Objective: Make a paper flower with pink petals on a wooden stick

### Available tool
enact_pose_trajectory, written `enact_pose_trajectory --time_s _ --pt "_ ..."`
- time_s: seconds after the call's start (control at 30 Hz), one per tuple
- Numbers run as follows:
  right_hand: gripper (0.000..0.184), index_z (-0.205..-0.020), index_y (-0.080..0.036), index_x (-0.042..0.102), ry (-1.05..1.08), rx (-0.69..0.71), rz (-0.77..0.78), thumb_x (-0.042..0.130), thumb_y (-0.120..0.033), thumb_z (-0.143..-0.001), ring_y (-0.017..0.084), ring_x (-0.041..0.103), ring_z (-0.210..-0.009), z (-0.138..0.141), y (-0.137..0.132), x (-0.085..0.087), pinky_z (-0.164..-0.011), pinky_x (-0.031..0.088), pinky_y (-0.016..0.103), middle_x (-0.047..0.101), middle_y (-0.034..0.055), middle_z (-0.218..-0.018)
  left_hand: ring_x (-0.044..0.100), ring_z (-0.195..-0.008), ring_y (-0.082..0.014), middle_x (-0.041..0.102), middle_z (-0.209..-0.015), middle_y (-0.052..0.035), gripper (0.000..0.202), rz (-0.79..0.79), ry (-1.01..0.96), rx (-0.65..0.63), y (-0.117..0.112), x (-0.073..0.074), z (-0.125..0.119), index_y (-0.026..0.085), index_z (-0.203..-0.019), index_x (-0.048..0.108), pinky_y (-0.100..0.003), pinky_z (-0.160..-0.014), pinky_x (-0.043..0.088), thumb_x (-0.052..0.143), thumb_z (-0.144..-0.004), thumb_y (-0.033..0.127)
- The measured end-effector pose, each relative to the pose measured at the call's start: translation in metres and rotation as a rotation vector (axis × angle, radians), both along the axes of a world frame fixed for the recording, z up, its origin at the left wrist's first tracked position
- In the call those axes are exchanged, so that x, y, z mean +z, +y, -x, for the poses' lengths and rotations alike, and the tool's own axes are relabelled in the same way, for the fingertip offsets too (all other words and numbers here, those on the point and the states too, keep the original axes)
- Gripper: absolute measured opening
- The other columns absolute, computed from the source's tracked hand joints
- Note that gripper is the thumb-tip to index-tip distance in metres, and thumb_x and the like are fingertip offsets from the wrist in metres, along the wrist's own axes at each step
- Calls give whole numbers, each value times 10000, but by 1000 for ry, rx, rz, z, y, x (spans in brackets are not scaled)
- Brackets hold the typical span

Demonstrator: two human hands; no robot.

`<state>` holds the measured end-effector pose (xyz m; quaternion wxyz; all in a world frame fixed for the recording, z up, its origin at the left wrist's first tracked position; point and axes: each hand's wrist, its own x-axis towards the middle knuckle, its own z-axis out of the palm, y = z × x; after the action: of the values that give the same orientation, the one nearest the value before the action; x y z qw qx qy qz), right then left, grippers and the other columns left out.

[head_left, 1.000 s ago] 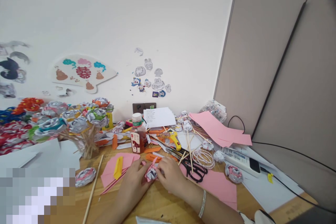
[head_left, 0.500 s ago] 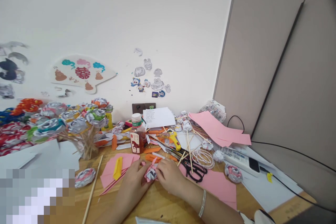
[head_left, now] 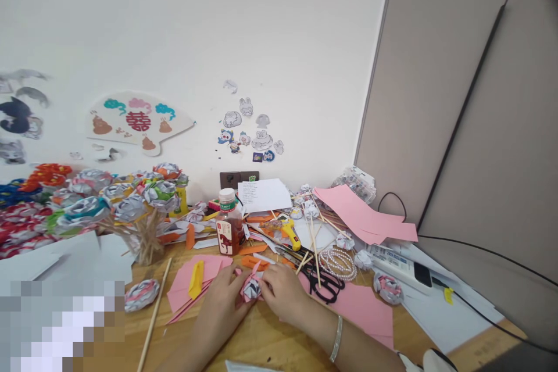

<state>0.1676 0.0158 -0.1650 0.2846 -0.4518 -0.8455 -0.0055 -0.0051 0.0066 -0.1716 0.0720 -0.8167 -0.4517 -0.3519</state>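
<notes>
Between both hands, just above the wooden table, is a small paper flower (head_left: pixel 251 289) with a white and dark printed centre and pink paper around it. My left hand (head_left: pixel 226 293) grips its left side, thumb and fingers closed on the pink edge. From the right, my right hand (head_left: pixel 283 293) pinches the flower's other side; some fingertips are hidden. Left of my left hand lie pink paper sheets (head_left: pixel 178 293) with a folded yellow strip (head_left: pixel 196 279) on top. Black-handled scissors (head_left: pixel 326 288) rest right of my right hand, over another pink sheet (head_left: pixel 366 308).
A drink bottle (head_left: pixel 227 224) stands behind the hands, with a yellow glue gun (head_left: pixel 290 232) and pearl beads (head_left: pixel 337 264) to its right. Paper flowers on sticks (head_left: pixel 131 203) crowd the left. A wooden stick (head_left: pixel 154 314) and a power strip (head_left: pixel 401 267) flank the work area.
</notes>
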Motion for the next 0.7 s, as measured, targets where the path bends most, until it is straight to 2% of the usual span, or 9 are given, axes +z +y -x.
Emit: enact_pose_trajectory --time_s 0.37,0.7 --pt "177 -751 -174 595 -30 53 -50 474 -167 -880 148 536 -710 -1 -1 2 -647 340 256 631 18 -746 596 -840 -231 604 -910 -69 310 25 4 7 0 0 -1 237 -1016 629 -334 -710 507 644 -707 229" --pt "237 -674 -182 591 13 21 -44 495 -243 -881 138 524 -678 0 0 0 -661 334 262 621 -1 -688 601 -835 -232 607 -904 -69 290 -2 3 -2 0 0 0 230 -986 628 -332 -705 511 656 -697 240"
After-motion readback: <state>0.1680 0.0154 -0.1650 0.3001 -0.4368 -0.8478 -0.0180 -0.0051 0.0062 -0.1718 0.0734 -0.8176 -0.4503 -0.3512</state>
